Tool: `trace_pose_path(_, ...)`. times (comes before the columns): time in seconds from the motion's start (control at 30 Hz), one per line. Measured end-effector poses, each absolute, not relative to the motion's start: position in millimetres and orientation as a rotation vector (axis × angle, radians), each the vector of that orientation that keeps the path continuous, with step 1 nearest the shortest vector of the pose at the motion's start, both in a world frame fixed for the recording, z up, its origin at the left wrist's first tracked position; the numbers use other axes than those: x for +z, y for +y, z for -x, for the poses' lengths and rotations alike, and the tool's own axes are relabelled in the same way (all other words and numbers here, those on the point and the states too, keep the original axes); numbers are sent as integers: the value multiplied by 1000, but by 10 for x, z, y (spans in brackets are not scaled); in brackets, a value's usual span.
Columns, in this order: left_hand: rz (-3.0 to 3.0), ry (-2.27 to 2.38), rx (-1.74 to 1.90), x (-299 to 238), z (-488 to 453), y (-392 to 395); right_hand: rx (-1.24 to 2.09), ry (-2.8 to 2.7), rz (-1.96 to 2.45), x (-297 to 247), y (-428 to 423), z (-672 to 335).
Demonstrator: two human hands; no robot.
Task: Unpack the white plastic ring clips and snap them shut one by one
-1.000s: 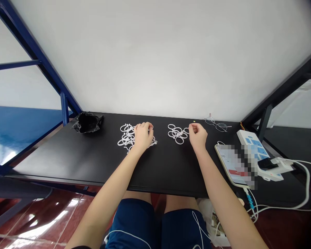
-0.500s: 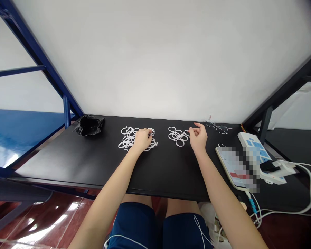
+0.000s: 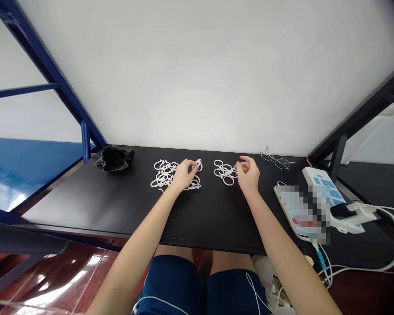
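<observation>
My left hand (image 3: 184, 176) pinches a white plastic curtain ring (image 3: 200, 165) between thumb and fingertips, above the right side of a loose pile of white rings (image 3: 164, 178). The hand covers part of that pile. A smaller group of overlapping white rings (image 3: 223, 171) lies to the right on the black table. Beside this group, my right hand (image 3: 249, 177) is open, its index finger stretched out and the other fingers loosely curled; no ring shows in it.
On the table (image 3: 118, 205), a black plastic bag (image 3: 114, 159) stands open at the far left. Wire-framed glasses (image 3: 279, 161) lie at the back right. A phone (image 3: 297, 218) with a cable and a white power strip (image 3: 325, 186) lie at the right. A white wall rises behind.
My left hand has shifted slightly right, with a ring now drawn out from the pile at its fingertips. My right hand has moved slightly left toward the smaller group.
</observation>
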State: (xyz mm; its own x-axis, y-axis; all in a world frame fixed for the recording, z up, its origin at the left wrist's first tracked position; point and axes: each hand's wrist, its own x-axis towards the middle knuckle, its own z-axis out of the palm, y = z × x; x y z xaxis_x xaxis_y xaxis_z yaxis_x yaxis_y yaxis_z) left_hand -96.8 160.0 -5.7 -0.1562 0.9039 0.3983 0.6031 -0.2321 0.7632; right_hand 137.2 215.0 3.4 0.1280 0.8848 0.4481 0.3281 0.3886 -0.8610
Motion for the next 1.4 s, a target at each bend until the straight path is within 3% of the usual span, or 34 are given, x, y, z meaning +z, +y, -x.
trace_pose_path(0.1, -1418, 1525, 1512, -16, 973, 1626, 598, -1442, 1154, 42, 2136, -1360)
trace_pose_path(0.27, -1009, 1295, 1505, 95, 964, 1600, 643, -1462, 1123, 54, 2097, -1323)
trace_pose_path(0.5, -1032, 937, 1203, 187, 901, 1476, 1347, -1631, 955, 166, 1917, -1143)
trace_pose_path(0.67, -1095, 825, 1134, 235, 840, 1423, 1617, -1799, 774, 220, 1796, -1085)
trace_pose_path(1.07, -1064, 833, 1189, 226, 854, 1441, 1682, -1348, 955, 190, 1904, -1143)
trace_pose_path(1.4, -1110, 816, 1250, 303, 861, 1396, 1584, -1364, 1037, 147, 1965, -1190)
